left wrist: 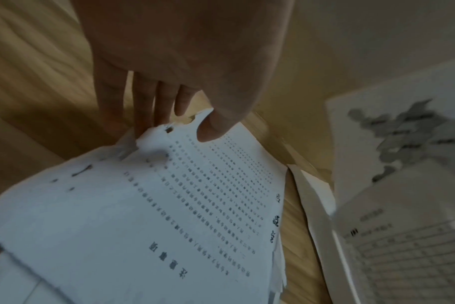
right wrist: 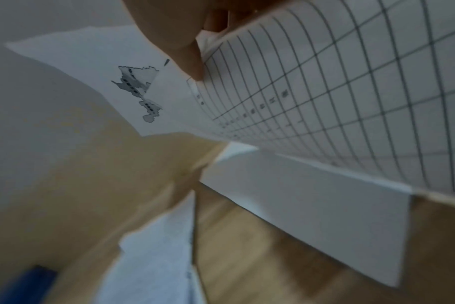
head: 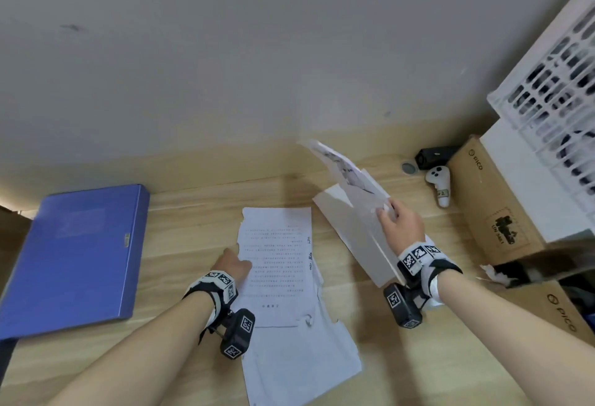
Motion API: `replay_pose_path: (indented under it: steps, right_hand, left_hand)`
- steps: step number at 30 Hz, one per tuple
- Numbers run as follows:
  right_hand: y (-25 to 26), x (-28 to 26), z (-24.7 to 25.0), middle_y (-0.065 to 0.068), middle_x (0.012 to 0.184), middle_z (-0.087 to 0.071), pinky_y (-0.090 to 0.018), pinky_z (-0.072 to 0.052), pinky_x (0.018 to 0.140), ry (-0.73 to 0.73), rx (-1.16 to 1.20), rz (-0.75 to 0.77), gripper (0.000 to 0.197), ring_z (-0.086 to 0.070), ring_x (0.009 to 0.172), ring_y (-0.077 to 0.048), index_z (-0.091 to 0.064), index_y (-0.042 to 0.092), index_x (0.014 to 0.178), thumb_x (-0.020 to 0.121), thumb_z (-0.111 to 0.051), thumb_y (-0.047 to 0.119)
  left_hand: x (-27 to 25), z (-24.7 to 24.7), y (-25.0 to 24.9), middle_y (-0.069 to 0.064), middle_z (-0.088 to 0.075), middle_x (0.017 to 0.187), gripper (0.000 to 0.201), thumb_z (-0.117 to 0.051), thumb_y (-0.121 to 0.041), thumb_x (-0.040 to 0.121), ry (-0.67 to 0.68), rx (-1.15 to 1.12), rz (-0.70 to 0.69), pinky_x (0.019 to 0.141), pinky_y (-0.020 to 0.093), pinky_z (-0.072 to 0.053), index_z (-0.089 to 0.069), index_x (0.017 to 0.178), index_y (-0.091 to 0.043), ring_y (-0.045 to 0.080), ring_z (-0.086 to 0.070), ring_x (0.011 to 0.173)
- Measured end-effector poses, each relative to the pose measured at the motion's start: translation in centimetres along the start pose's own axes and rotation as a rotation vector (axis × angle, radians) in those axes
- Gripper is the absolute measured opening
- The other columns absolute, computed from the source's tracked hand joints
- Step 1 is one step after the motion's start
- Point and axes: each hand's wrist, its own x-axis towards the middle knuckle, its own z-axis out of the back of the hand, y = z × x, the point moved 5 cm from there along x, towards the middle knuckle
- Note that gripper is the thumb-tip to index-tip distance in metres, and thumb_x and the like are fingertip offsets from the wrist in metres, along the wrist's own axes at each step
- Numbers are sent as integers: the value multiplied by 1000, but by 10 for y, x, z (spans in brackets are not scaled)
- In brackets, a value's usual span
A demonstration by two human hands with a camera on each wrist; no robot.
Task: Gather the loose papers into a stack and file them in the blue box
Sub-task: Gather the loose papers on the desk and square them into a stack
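Under right hand (right wrist: 185,41): gridded sheet (right wrist: 351,92).

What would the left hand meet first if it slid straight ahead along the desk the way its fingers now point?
The left hand points toward the wall. Beyond the torn edge of the printed sheet it already grips, only bare desk shows, then probably the wall; depth is unclear.

A pale wood counter (head: 199,212) runs up to a plain grey-white wall (head: 257,51). At the right stand a white slatted crate (head: 553,90) and brown cardboard boxes (head: 489,199). The light is soft and even.
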Motion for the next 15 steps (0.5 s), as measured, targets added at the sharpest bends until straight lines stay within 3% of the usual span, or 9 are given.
replay_pose_path:
  steps: [3,5,8,10,12,15]
  right_hand:
    - [30,-5,18,-9,79,-68,-37,-49,61,-13,229,8,15,-61,71,-30,-61,18,88,88,-56,32]
    - [48,-9,23,-11,82,-70,-40,-54,62,-4,344,1,12,-64,69,-29,-61,18,88,91,-56,29]
    - [57,-14,18,-10,90,-74,-49,-60,71,17,474,-60,13,-70,80,-34,-65,21,95,91,-56,29]
    - [51,-13,5,-12,95,-74,-48,-59,77,43,530,-114,16,-70,87,-35,-67,16,99,91,-58,27]
    - [36,-12,-13,-22,98,-71,-47,-57,79,46,526,-179,23,-66,91,-42,-67,10,96,88,-59,30]
    - [19,-16,-39,-13,82,-69,-35,-50,66,67,442,-247,20,-61,73,-32,-64,7,85,89,-58,25]
  left_hand:
    - [-8,13,-18,15,-51,136,53,-54,-27,90,-81,40,-74,90,38,-48,-42,137,-4,35,-53,119]
    - [-11,17,-32,12,-53,133,48,-54,-29,93,-57,-28,-122,91,34,-44,-47,135,-8,33,-53,121]
    - [-21,13,-60,9,-59,106,24,-50,-30,97,57,-265,-224,80,32,-42,-58,108,-10,26,-58,96]
    - [-30,8,-75,8,-66,102,30,-44,-38,99,141,-469,-208,78,34,-45,-61,102,-14,25,-60,89]
    - [-37,1,-85,9,-70,100,37,-37,-46,100,218,-600,-204,83,38,-47,-64,98,-21,26,-63,92]
    - [-38,-11,-84,13,-70,89,55,-27,-56,100,296,-819,-178,83,40,-51,-65,86,-19,29,-63,87]
